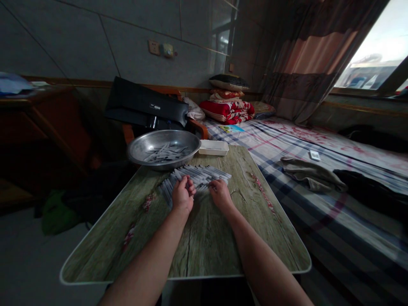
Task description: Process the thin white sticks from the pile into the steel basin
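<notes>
Many slim, pale, translucent pens [205,171] with dark ends lie side by side in a fanned heap on the small table [204,242]. My left hand [184,194] is at the near left edge of this heap, palm turned inward and fingers curled closed. Just to its right, my right hand [220,194] is closed with fingertips bent down at the heap's near right side. A blurred pale patch shows between the two hands; what either hand grips is too small to make out. Behind the heap, a wide metal bowl [137,156] holds more loose pens or pen parts.
A white rectangular tray [213,148] stands at the table's far edge, right of the bowl. A black padded item [143,104] rests on a wooden chair behind. To the right, a bed [270,136] with checked cover holds clothes [312,174] and folded red bedding [228,110].
</notes>
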`<control>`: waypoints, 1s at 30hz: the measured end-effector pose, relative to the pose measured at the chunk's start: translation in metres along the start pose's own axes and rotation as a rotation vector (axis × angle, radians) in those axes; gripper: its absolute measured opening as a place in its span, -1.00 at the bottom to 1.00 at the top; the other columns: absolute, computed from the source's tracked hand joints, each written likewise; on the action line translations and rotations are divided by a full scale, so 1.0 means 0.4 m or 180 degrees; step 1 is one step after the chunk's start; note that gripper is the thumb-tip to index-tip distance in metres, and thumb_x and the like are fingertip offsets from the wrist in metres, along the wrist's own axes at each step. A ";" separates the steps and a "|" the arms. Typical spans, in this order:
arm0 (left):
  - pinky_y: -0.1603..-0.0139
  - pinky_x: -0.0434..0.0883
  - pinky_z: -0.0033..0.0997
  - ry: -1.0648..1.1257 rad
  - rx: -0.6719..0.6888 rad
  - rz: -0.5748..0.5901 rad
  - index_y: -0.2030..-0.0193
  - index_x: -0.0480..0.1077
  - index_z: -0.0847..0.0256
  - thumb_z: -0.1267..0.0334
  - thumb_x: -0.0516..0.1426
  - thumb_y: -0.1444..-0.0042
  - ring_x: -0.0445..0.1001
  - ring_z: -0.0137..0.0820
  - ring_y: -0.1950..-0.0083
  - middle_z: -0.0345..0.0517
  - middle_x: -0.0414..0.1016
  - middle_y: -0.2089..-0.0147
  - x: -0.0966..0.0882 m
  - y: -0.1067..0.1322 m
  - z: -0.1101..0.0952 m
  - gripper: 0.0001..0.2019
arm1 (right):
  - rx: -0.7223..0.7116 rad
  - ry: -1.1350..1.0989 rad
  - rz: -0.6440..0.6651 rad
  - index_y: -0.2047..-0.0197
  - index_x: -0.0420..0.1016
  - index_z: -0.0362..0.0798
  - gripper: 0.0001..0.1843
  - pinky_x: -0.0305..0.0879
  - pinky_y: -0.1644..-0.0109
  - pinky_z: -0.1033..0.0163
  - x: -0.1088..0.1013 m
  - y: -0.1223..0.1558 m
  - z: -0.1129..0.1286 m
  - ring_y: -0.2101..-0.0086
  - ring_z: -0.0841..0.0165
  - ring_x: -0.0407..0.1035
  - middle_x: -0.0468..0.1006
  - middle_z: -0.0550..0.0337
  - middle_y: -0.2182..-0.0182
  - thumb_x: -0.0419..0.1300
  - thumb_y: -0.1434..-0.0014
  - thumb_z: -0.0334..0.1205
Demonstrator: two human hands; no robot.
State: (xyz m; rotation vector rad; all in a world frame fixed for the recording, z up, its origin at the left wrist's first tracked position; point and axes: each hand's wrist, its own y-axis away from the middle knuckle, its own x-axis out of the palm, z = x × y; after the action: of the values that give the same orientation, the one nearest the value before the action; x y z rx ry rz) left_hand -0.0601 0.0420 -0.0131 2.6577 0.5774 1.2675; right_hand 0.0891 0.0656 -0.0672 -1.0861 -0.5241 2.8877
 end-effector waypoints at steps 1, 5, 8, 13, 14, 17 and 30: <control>0.65 0.08 -0.62 -0.0027 0.0018 -0.0041 0.34 0.37 0.24 0.33 0.24 -0.12 0.18 -0.63 0.66 -0.35 0.31 0.58 0.000 0.000 0.000 -0.89 | -0.0053 0.0190 0.0089 0.16 0.66 -0.05 -0.75 0.23 -0.04 0.10 0.002 0.002 0.007 0.15 0.20 0.35 0.55 0.01 0.19 0.17 -0.18 -0.40; 0.62 0.16 -0.58 -0.0119 0.0045 -0.0157 0.34 0.38 0.24 0.33 0.22 -0.11 0.25 -0.59 0.63 -0.32 0.36 0.56 0.002 0.003 0.009 -0.91 | -0.0161 0.0769 0.0229 -0.02 0.65 0.02 -0.67 0.18 -0.08 0.09 0.016 0.002 0.048 0.03 0.14 0.31 0.54 -0.01 0.02 0.17 -0.25 -0.35; 0.62 0.17 -0.58 -0.0140 0.0061 -0.0160 0.34 0.38 0.24 0.34 0.20 -0.12 0.27 -0.58 0.63 -0.32 0.37 0.56 0.004 0.005 0.014 -0.93 | -0.0095 0.1071 0.0302 -0.08 0.62 0.09 -0.64 0.17 -0.06 0.08 0.026 -0.001 0.075 -0.02 0.11 0.27 0.50 0.01 -0.06 0.17 -0.27 -0.32; 0.63 0.19 -0.58 -0.0168 -0.0002 -0.0159 0.33 0.38 0.25 0.37 0.17 -0.14 0.27 -0.58 0.63 -0.31 0.37 0.56 -0.001 0.001 0.021 -0.96 | -0.0150 0.1355 0.0448 -0.05 0.62 0.10 -0.70 0.16 -0.03 0.07 0.031 -0.001 0.085 -0.02 0.08 0.24 0.48 0.01 -0.07 0.19 -0.29 -0.24; 0.63 0.19 -0.58 -0.0174 -0.0002 -0.0156 0.33 0.38 0.25 0.38 0.16 -0.14 0.27 -0.58 0.63 -0.30 0.37 0.56 -0.002 0.000 0.023 -0.96 | -0.0180 0.1382 0.0450 -0.03 0.63 0.09 -0.72 0.16 -0.02 0.07 0.031 -0.001 0.084 -0.02 0.08 0.23 0.48 0.01 -0.05 0.19 -0.29 -0.23; 0.63 0.21 -0.58 -0.0191 0.0019 -0.0147 0.34 0.38 0.25 0.38 0.17 -0.14 0.28 -0.57 0.64 -0.30 0.37 0.57 -0.005 -0.004 0.028 -0.95 | -0.0247 0.1438 0.0443 0.03 0.65 0.09 -0.75 0.15 -0.01 0.09 0.033 -0.001 0.081 0.00 0.10 0.23 0.49 0.01 -0.01 0.17 -0.32 -0.21; 0.60 0.28 -0.59 -0.0324 -0.0062 -0.0243 0.36 0.39 0.24 0.35 0.20 -0.12 0.32 -0.56 0.62 -0.29 0.39 0.56 -0.016 -0.020 0.039 -0.93 | -0.0430 0.1547 0.0493 0.07 0.62 0.02 -0.75 0.15 0.02 0.10 0.031 0.001 0.090 0.03 0.13 0.25 0.48 -0.02 0.04 0.11 -0.33 -0.28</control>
State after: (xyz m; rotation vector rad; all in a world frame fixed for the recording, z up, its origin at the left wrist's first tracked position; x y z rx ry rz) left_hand -0.0539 0.0474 -0.0298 2.6388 0.6413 1.1048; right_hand 0.0567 0.0560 -0.0500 -1.8468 -0.6328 2.5821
